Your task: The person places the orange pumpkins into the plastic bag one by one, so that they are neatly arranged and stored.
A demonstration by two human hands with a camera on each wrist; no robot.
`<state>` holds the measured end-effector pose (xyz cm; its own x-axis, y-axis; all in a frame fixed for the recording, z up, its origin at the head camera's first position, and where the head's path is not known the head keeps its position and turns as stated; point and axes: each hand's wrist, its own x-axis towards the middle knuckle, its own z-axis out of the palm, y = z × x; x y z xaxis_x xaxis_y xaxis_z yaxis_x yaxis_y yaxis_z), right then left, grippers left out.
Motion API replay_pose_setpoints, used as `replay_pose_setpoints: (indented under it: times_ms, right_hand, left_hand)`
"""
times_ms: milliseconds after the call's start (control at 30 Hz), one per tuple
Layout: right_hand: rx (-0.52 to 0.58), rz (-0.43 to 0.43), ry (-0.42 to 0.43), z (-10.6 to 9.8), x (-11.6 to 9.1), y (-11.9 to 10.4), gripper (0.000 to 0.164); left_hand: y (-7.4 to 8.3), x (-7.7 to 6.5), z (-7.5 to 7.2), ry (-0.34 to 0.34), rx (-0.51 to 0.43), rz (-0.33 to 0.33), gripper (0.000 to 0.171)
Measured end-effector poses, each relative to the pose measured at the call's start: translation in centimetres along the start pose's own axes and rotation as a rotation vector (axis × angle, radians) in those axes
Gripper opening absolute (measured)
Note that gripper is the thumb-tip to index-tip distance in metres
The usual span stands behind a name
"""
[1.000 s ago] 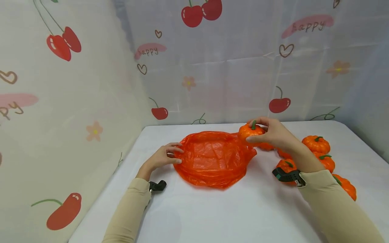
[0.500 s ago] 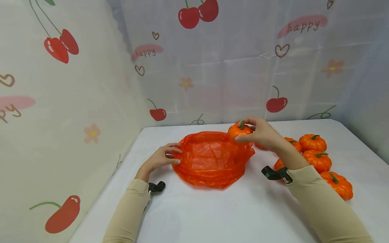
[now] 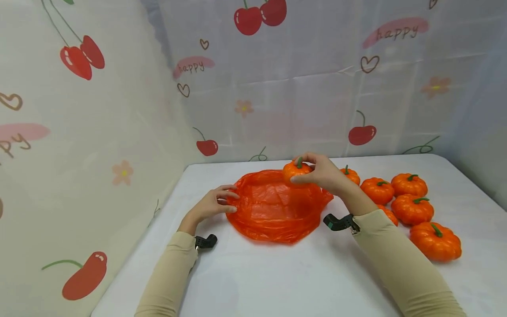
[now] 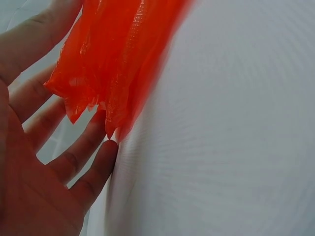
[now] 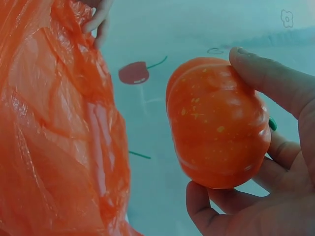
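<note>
An orange toy pumpkin [image 3: 292,173] with a green stem is held in my right hand [image 3: 325,175], over the far right rim of a red plastic bag [image 3: 273,231]. Thumb and fingers grip the pumpkin's sides, and its ribbed, yellow-flecked underside [image 5: 216,123] faces the right wrist camera. The bag lies on the table with its mouth spread wide. At the bag's left edge is my left hand [image 3: 210,205], its fingers apart and only slightly bent. In the left wrist view, the fingers [image 4: 88,172] extend behind the gathered bag edge [image 4: 113,64], touching it.
Several more orange pumpkins [image 3: 435,242] stand on the right part of the white-covered table [image 3: 269,281]. One pumpkin [image 3: 350,175] is partly hidden behind my right hand. A cherry-print curtain [image 3: 301,101] rises behind the table and along its left side.
My right hand has carried the pumpkin leftward, from beside the bag's right edge to over its far right rim. The left hand has stayed at the bag's left edge.
</note>
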<state>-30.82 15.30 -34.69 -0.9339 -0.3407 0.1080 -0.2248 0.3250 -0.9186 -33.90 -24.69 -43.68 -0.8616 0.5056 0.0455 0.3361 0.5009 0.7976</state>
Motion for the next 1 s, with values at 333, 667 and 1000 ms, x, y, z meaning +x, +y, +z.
replay_pose_setpoints:
  times_ms: [333, 667, 1000]
  right_hand:
    - [0.009, 0.023, -0.046, 2.1, 2.6, -0.1, 0.045]
    - [-0.002, -0.031, -0.116, 4.9, 7.1, -0.4, 0.043]
    - [-0.072, -0.073, -0.134, 7.7, 9.7, 0.8, 0.041]
  left_hand:
    - [-0.3, 0.2, -0.1, 0.005, -0.011, -0.012, 0.037]
    - [-0.4, 0.3, -0.3, 0.004, 0.004, -0.035, 0.038]
    - [-0.2, 0.2, -0.2, 0.002, 0.032, -0.035, 0.037]
